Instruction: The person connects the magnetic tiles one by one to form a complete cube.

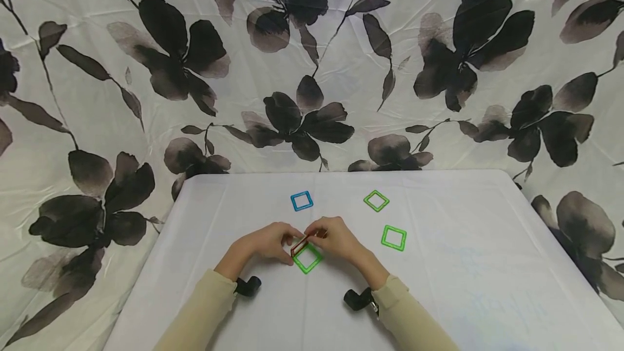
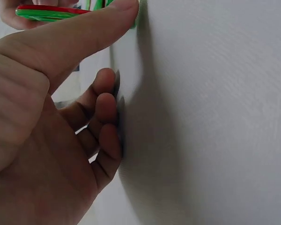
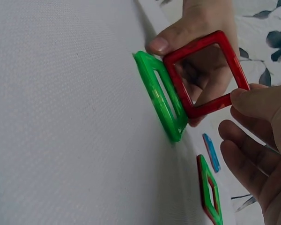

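A red square magnetic tile (image 3: pixel 234 61) stands tilted along one edge of a green square magnetic tile (image 1: pixel 314 265) lying on the table. My right hand (image 1: pixel 336 237) pinches the red tile's upper corner between thumb and fingers, with its other fingers loosely bent in the right wrist view. My left hand (image 1: pixel 270 240) spans the edge where the tiles meet. Its thumb (image 3: pixel 160 44) touches one corner there, and a fingertip shows by the opposite corner behind the red tile. In the left wrist view, the tiles are partly hidden behind that thumb.
On the white table (image 1: pixel 219 199), a blue square tile (image 1: pixel 302 208) lies beyond my hands. Two green tiles lie toward the right, one farther back (image 1: pixel 376 210) and one nearer (image 1: pixel 394 246). A floral cloth (image 1: pixel 341 64) hangs behind the table.
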A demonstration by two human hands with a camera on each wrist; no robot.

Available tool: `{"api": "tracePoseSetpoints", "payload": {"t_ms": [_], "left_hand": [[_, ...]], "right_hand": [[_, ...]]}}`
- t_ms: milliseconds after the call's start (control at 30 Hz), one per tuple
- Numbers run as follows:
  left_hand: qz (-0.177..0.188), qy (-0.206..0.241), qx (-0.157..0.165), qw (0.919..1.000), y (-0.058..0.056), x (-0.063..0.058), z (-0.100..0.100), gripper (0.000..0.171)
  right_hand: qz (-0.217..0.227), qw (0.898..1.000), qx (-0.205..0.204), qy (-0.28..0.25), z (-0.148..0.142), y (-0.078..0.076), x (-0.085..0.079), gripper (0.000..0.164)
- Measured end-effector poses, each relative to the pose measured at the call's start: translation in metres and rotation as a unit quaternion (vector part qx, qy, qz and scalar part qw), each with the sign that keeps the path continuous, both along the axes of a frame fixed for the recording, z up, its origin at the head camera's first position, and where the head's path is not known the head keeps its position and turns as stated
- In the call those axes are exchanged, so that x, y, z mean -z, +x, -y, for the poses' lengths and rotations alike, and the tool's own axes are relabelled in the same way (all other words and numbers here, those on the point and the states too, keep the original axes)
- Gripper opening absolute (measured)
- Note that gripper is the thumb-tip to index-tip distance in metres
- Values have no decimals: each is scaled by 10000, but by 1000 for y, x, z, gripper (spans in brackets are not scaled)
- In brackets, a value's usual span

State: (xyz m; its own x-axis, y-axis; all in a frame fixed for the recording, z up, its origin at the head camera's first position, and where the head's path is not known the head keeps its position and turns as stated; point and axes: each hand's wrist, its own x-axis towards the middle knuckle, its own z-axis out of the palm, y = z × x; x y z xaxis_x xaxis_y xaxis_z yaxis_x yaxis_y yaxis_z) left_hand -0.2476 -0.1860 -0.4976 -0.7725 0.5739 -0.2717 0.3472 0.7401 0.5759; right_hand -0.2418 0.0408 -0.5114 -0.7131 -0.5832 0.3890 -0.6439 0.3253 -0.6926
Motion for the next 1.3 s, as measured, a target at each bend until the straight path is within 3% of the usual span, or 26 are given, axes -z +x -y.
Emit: {"api": "tracePoseSetpoints", "payload": {"t_ms": [100,300,467,667,900,1100,1300], "left_hand": [[29,8,43,10000,0,-2,-2,56],[46,-47,120,9999,-1,-2,-7,65],[33,-56,370,9993,-4,0,-11,55],[17,-128,325,9994,-6,1,-14,52],[-273,-134,360,9989,-4,6,-12,48],[-657,-171,268,9973,3,8,-13,51],[-881,-292,-109,9956,15,11,-11,58]], "right_hand": [[-18,9999,138,-35,0,0,2,12],[-61,9993,313,-173,-2,0,3,8],[-112,9991,391,-118,-3,0,6,8],[-6,9984,545,-154,-6,-1,8,8],[210,9981,545,-208,-12,1,8,5],[357,9973,599,-231,-21,5,6,4],[393,9963,753,-130,-42,9,1,4]]}}
